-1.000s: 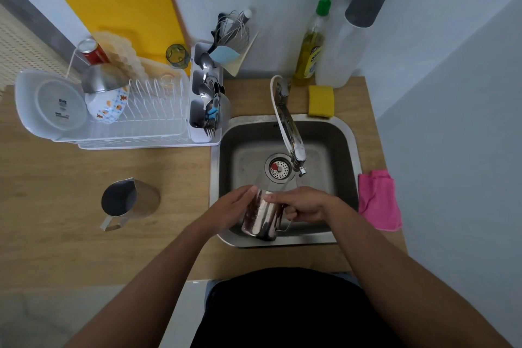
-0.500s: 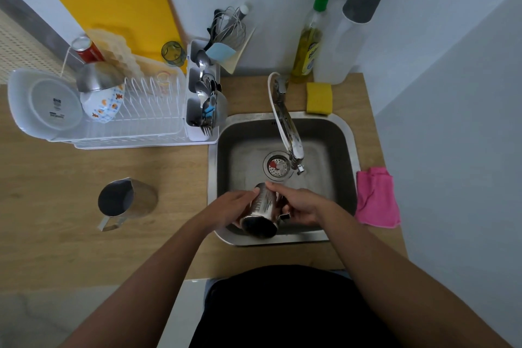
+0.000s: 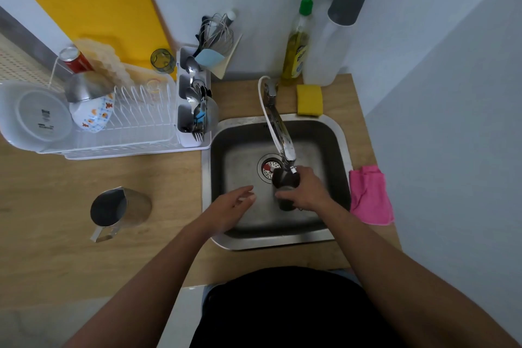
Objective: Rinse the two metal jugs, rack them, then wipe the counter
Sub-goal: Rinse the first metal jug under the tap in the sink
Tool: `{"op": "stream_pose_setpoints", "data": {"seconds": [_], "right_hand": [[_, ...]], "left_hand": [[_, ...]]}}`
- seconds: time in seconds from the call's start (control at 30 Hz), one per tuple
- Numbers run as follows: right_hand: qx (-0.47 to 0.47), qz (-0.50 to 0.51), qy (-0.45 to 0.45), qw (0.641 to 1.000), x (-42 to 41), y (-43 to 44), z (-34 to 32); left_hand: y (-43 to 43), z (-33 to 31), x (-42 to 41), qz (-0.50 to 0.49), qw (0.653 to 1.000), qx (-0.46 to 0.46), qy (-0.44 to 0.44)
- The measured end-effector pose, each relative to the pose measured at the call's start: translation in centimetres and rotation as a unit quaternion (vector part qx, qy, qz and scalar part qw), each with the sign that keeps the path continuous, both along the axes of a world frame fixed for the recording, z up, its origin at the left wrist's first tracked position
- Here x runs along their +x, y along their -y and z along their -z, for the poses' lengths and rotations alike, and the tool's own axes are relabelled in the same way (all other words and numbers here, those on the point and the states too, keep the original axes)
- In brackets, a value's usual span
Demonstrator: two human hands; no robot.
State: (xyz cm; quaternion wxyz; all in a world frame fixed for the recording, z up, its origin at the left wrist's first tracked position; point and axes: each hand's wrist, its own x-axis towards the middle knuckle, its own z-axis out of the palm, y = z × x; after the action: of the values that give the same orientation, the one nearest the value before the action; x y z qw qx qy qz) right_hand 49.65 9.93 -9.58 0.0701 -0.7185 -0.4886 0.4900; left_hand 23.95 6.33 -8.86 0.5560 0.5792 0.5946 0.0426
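Over the sink, our right hand grips one jug under the tap; our left hand hangs open, empty; the other jug stands on the table.

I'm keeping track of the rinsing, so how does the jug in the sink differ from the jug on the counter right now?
The jug in the sink is gripped by the right hand under the tap; the jug on the counter stands alone, untouched. The sink jug looks smaller and darker, partly hidden by the hand, while the counter jug is in full view with its handle toward the person. The left hand holds neither. Both are metal, mouths facing up.
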Motion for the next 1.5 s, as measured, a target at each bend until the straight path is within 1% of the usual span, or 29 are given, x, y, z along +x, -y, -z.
{"op": "stream_pose_setpoints", "data": {"seconds": [0.03, 0.07, 0.13, 0.17, 0.2, 0.23, 0.3, 0.33, 0.4, 0.47, 0.53, 0.6, 0.67, 0.7, 0.73, 0.8, 0.83, 0.93, 0.97, 1.07, 1.1, 1.13, 1.17, 1.2, 1.27, 1.3, 1.33, 1.4, 1.5], "right_hand": [[0.001, -0.042, 0.003, 0.999, 0.1, -0.1, -0.3], [0.005, -0.062, -0.018, 0.998, 0.2, -0.1, -0.5], [0.025, -0.017, -0.064, 0.998, -0.2, -0.2, -0.7], [0.051, 0.016, -0.065, 0.996, -0.6, 0.0, -0.8], [0.074, 0.038, -0.041, 0.996, -0.9, 0.1, -0.5], [0.081, 0.034, -0.014, 0.996, -1.0, 0.1, -0.3], [0.053, -0.02, 0.013, 0.998, -0.8, 0.1, -0.1], [0.03, -0.035, -0.003, 0.999, -0.7, 0.2, -0.2], [0.022, 0.007, -0.036, 0.999, -0.6, 0.4, -0.3], [0.051, 0.055, -0.033, 0.997, -0.9, 0.3, -0.5], [0.038, 0.047, -0.013, 0.998, -1.2, 0.0, -0.9], [0.014, 0.044, -0.043, 0.998, -1.1, -0.3, -0.9], [0.015, 0.088, -0.085, 0.992, -1.0, -0.3, -1.0], [0.019, 0.098, -0.081, 0.992, -1.0, -0.3, -1.0], [0.023, 0.09, -0.063, 0.994, -1.0, -0.3, -1.0], [0.012, 0.029, -0.026, 0.999, -1.0, -0.5, -0.9], [0.018, 0.018, -0.026, 0.999, -1.1, -0.5, -1.0], [0.051, 0.085, -0.051, 0.994, -1.3, -0.9, -1.0], [0.056, 0.083, -0.042, 0.994, -1.3, -1.1, -1.2], [0.022, 0.004, -0.018, 1.0, -1.1, -1.2, -1.5], [0.021, 0.009, -0.037, 0.999, -1.0, -1.1, -1.3], [0.026, 0.043, -0.051, 0.997, -1.1, -0.9, -1.2], [0.031, 0.083, -0.054, 0.995, -1.1, -0.6, -0.9], [0.029, 0.098, -0.039, 0.994, -1.4, -0.2, -1.1], [-0.008, 0.039, -0.011, 0.999, -1.5, -0.1, -0.9], [-0.036, 0.0, -0.015, 0.999, -1.4, -0.1, -0.7], [-0.062, -0.022, -0.039, 0.997, -1.3, -0.1, -0.7], [-0.097, -0.022, -0.123, 0.987, -1.4, 0.3, -1.0], [-0.129, 0.032, -0.204, 0.97, -2.2, 1.0, -1.2]], "left_hand": [[0.0, 0.2, -0.2, -0.001, 1.0, 0.003, 0.001], [0.1, 0.3, -0.4, 0.0, 1.0, 0.006, 0.002], [0.2, 0.6, -0.9, 0.004, 1.0, 0.009, 0.0], [0.2, 0.6, -1.1, 0.003, 1.0, 0.012, -0.002], [0.3, 0.7, -1.2, 0.0, 1.0, 0.017, -0.005], [0.4, 0.6, -1.3, -0.005, 1.0, 0.022, -0.007], [0.6, 0.6, -1.4, -0.014, 0.999, 0.036, -0.01], [0.7, 0.6, -1.6, -0.018, 0.999, 0.042, -0.009], [0.7, 0.6, -1.8, -0.025, 0.999, 0.047, -0.003], [0.9, 0.5, -1.8, -0.031, 0.998, 0.047, -0.003], [1.1, 0.5, -1.8, -0.035, 0.998, 0.047, -0.005], [1.2, 0.7, -1.9, -0.037, 0.998, 0.05, -0.006], [1.1, 0.9, -1.8, -0.04, 0.998, 0.05, -0.004], [1.1, 0.9, -1.7, -0.04, 0.998, 0.048, -0.005], [1.0, 0.9, -1.6, -0.038, 0.998, 0.047, -0.008], [0.9, 0.7, -1.2, -0.03, 0.998, 0.048, -0.013], [0.8, 0.5, -1.1, -0.026, 0.998, 0.05, -0.015], [0.5, 0.3, -1.0, -0.02, 0.998, 0.054, -0.015], [0.4, 0.3, -1.0, -0.02, 0.998, 0.055, -0.014], [0.3, 0.2, -0.9, -0.018, 0.998, 0.059, -0.012], [0.1, 0.2, -1.0, -0.018, 0.998, 0.059, -0.013], [0.0, 0.2, -1.0, -0.02, 0.998, 0.059, -0.012], [0.0, 0.1, -1.0, -0.02, 0.998, 0.058, -0.012], [0.0, 0.1, -1.1, -0.02, 0.998, 0.058, -0.01], [0.1, 0.2, -1.0, -0.021, 0.998, 0.057, -0.007], [0.1, 0.2, -1.0, -0.024, 0.998, 0.054, -0.006], [0.1, 0.2, -1.0, -0.031, 0.998, 0.05, -0.005], [0.1, 0.1, -1.0, -0.045, 0.999, 0.029, 0.004], [0.4, 0.4, -1.0, -0.061, 0.997, -0.013, 0.047]]}}
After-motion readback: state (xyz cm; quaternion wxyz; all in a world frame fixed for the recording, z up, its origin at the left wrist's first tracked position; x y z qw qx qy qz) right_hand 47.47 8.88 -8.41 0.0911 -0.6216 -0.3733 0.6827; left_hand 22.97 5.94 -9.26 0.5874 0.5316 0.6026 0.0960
